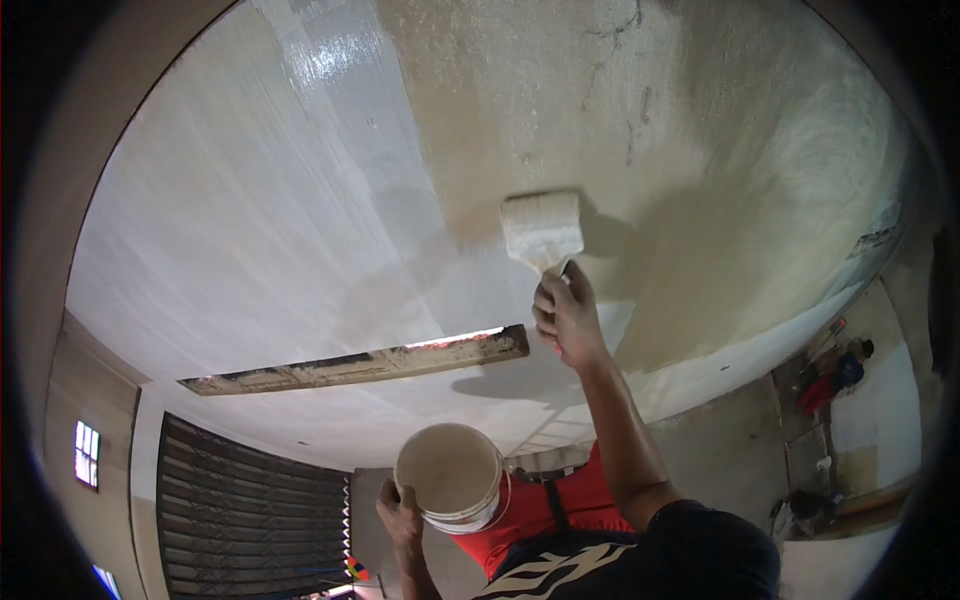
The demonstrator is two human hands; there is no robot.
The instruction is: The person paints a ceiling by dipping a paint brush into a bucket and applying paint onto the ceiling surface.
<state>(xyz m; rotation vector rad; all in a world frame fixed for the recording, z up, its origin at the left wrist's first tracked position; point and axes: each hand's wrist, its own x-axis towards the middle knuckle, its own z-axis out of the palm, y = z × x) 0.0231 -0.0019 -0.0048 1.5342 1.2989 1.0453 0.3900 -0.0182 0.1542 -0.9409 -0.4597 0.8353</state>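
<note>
Head view. The right hand (568, 318), its fingers curled around the handle, holds a wide, flat brush coated in white (543, 230), bristles upward, before a broad wall in white and tan patches (680, 240). The wall extends openly above the brush and to either side; below left, a long, narrow, rough-edged opening (355, 370) interrupts the surface. The left hand (400, 513) supports a round, white plastic bucket (468, 519), well apart from the brush and beneath the opening's right end; its fingers seem to clasp the bucket's left side, which partly hides them.
</note>
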